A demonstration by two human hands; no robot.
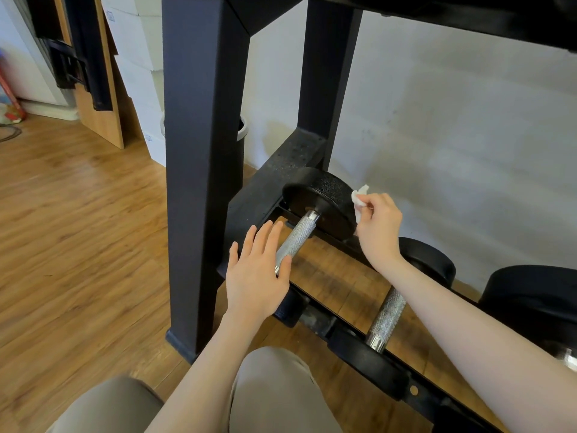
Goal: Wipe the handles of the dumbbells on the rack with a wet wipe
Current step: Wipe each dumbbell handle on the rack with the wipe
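On the bottom tier of the black rack (203, 157) lie black dumbbells with knurled silver handles. The leftmost dumbbell's handle (296, 237) runs from its far head (324, 198) toward me. My left hand (256, 273) is open, fingers straight, over the near end of that handle. My right hand (377, 226) pinches a crumpled white wet wipe (359, 198) beside the far head, above the handle and apart from it. A second dumbbell's handle (387, 317) shows under my right forearm.
A third dumbbell's head (530, 295) sits at the right edge. The rack's thick front post stands just left of my left hand, and an upper shelf (468, 17) overhangs. A white wall is behind, wooden floor (78, 229) to the left. My knees are at the bottom.
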